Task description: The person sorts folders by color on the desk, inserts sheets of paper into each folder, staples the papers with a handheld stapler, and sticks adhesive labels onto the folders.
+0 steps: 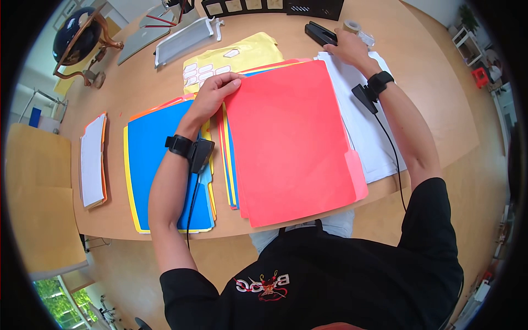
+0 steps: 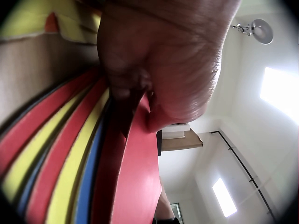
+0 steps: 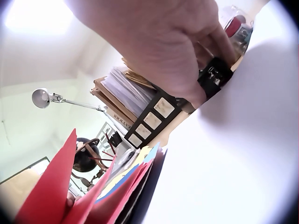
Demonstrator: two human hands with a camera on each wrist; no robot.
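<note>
My left hand (image 1: 212,99) pinches the upper left corner of a red folder (image 1: 291,143), thumb on top; in the left wrist view the hand (image 2: 159,60) holds the folder edge (image 2: 138,172) above a fanned stack of red, yellow and blue folders (image 2: 84,172). At the back right, my right hand (image 1: 352,49) grips the end of a black stapler (image 1: 320,34). The right wrist view shows thumb and fingers of that hand (image 3: 163,46) around the stapler's black end (image 3: 215,77). White paper (image 1: 368,126) lies right of the red folder, partly under it.
A blue folder pile (image 1: 159,159) and white cards (image 1: 92,159) lie left. Behind are a yellow envelope (image 1: 242,55) with labels, a clear pouch (image 1: 187,41), a black organizer (image 1: 247,6) and a globe (image 1: 77,36). A tape roll (image 1: 352,26) sits beside the stapler.
</note>
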